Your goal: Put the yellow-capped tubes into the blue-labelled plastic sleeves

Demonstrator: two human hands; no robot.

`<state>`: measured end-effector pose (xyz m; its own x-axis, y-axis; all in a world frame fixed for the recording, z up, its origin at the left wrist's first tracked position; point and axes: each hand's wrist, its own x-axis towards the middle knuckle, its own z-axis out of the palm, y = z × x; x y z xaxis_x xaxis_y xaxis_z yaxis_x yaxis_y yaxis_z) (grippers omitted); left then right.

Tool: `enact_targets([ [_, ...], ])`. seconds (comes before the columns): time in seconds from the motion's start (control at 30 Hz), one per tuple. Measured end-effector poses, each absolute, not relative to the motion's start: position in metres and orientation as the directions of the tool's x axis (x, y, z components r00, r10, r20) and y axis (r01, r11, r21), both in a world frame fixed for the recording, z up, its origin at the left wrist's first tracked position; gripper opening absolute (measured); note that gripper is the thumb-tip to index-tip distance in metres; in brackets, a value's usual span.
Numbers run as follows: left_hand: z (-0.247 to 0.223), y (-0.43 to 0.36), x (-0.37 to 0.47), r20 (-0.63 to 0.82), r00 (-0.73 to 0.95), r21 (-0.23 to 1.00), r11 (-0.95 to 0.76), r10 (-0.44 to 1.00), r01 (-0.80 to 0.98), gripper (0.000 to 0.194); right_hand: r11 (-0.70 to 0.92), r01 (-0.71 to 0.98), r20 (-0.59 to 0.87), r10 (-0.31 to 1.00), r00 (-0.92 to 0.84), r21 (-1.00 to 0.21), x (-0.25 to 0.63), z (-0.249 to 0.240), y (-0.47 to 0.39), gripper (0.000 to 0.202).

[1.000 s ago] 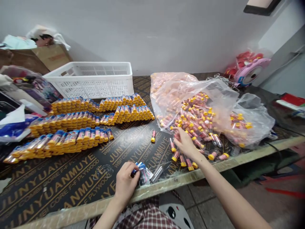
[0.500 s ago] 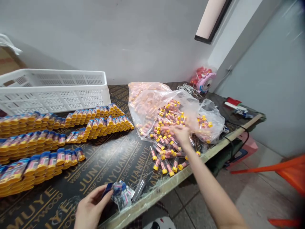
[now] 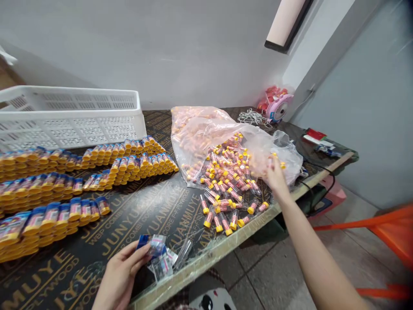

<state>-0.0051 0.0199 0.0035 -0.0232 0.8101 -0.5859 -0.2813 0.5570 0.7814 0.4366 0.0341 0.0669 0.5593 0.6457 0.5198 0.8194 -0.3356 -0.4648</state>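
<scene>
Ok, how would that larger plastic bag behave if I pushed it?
The larger plastic bag looks floppy: its thin film is wrinkled and draped. Pushing it could shift or roll the yellow-capped tubes, since they're cylindrical and lie loose at its open mouth. It may feel weighty, as many more show through the film.

Counter [image 3: 155,202], left to right

Stacked tubes [image 3: 77,211]: left, in rows. Crate [image 3: 80,127]: behind them. Main bag [image 3: 196,133]: centre rear; loose tubes [image 3: 226,193] in and before its mouth. Second bag [image 3: 292,157]: right of these, right hand [image 3: 275,170] at it. Fan [image 3: 278,110], cable [image 3: 253,117]: rear right. Sachets [image 3: 163,265]: front edge, between left hand [image 3: 124,271] and single tube [image 3: 183,253].
</scene>
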Motion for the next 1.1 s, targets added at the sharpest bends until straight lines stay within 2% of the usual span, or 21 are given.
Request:
enact_targets([
  [0.07, 0.007, 0.023, 0.0, -0.611, -0.015, 0.742, 0.566, 0.791, -0.359, 0.018, -0.19, 0.831, 0.438, 0.777, 0.453, -0.523, 0.38, 0.048, 0.026, 0.046],
  [0.13, 0.01, 0.025, 0.007, -0.613, 0.004, 0.718, 0.56, 0.79, -0.414, 0.01, 0.038, 0.643, 0.284, 0.916, 0.284, -0.765, 0.321, 0.031, 0.014, 0.054],
  [0.17, 0.012, 0.027, 0.01, -0.608, 0.019, 0.711, 0.556, 0.794, -0.43, 0.008, 0.085, 0.539, 0.252, 0.936, 0.245, -0.838, 0.293, 0.025, 0.006, 0.048],
  [0.23, 0.013, 0.03, 0.014, -0.599, 0.025, 0.7, 0.539, 0.8, -0.47, 0.008, 0.135, 0.423, 0.248, 0.942, 0.225, -0.896, 0.249, 0.018, -0.007, 0.029],
  [0.33, 0.01, 0.033, 0.017, -0.587, -0.011, 0.689, 0.493, 0.809, -0.531, 0.015, 0.208, 0.45, 0.343, 0.907, 0.244, -0.868, 0.21, 0.014, -0.023, 0.011],
  [0.6, 0.0, 0.03, 0.012, -0.585, -0.062, 0.686, 0.453, 0.808, -0.57, 0.028, 0.42, 0.554, 0.55, 0.831, 0.084, -0.719, 0.174, 0.005, -0.036, 0.046],
  [0.8, 0.002, 0.026, 0.011, -0.517, -0.068, 0.744, 0.408, 0.853, -0.529, 0.033, 0.46, 0.449, 0.501, 0.865, -0.032, -0.766, 0.165, 0.005, -0.037, 0.045],
  [0.93, 0.005, 0.024, 0.009, -0.45, 0.064, 0.758, 0.419, 0.891, -0.499, 0.033, 0.43, 0.361, 0.429, 0.899, -0.087, -0.828, 0.165, 0.001, -0.034, 0.044],
  [1.03, 0.008, 0.021, 0.007, -0.449, 0.126, 0.767, 0.454, 0.885, -0.454, 0.036, 0.453, 0.373, 0.45, 0.887, -0.103, -0.81, 0.168, -0.003, -0.031, 0.045],
  [1.1, 0.01, 0.018, 0.007, -0.461, 0.182, 0.774, 0.494, 0.869, -0.396, 0.037, 0.47, 0.41, 0.47, 0.876, -0.107, -0.782, 0.171, -0.005, -0.028, 0.057],
])
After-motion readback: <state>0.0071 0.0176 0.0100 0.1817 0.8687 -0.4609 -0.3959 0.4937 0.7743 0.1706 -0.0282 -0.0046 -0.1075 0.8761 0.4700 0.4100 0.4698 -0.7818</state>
